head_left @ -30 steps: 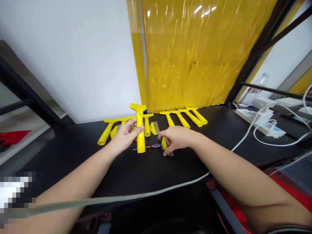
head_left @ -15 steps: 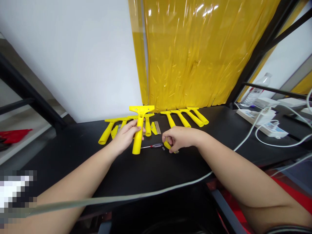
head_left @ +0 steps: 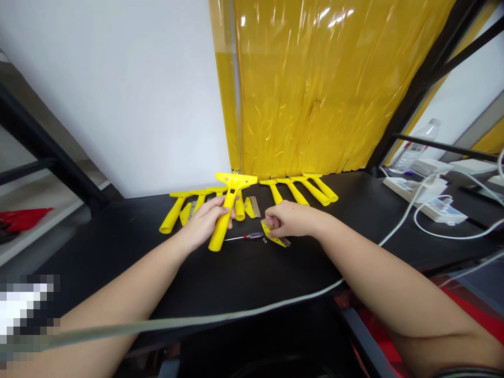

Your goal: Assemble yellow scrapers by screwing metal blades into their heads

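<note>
Probably a workshop: yellow T-shaped plastic handles (head_left: 171, 217) line the back edge of a black desk (head_left: 224, 278), a slim metal-shafted screwdriver (head_left: 255, 235) before them, blurred white plastic boxes (head_left: 443, 211) toward the right edge.

The held handle (head_left: 221, 229) looks smooth yellow plastic

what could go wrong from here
The tiny rings beside the screwdriver might be knocked away by the right grip so close by. The metal strip on the yellow plate there, if sharp, might cut skin. The white cable passing behind the right forearm might snag.
</note>
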Demonstrator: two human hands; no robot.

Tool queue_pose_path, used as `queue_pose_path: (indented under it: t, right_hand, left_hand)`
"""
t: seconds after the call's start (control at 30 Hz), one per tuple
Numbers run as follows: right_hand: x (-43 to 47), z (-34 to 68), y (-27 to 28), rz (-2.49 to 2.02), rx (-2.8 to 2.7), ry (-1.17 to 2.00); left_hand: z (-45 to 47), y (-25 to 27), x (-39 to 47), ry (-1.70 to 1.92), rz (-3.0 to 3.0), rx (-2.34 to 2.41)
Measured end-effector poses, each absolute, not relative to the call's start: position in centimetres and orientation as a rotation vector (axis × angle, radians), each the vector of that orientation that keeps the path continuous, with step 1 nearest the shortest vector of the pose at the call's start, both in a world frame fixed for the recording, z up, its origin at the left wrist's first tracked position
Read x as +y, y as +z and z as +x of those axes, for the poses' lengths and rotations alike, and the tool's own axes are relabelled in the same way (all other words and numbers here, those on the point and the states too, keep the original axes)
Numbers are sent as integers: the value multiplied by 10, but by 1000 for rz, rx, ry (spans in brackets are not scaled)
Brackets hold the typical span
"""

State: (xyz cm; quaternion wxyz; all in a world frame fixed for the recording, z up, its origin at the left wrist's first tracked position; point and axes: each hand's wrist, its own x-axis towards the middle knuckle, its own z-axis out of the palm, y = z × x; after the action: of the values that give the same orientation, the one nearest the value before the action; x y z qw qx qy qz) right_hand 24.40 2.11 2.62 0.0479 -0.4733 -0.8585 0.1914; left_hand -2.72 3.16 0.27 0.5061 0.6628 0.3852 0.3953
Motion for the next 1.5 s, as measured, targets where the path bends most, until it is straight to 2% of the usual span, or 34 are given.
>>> queue_pose_path:
  t: [0.53,0.73,1.0,1.5]
  right_hand:
    - [18,249,35,-1654,-2503,599]
    - [31,270,40,-1446,-2245,823]
    - [46,266,27,-1208,-1828,1090]
    - [40,258,26,-1042,-1820,1164]
  left_hand:
    - [-30,10,27,782,2112,1142]
    - [-34,14,22,788,2560,1256]
    - [-35,12,24,731,2648,1300]
    - [-34,13,21,729,2716,1228]
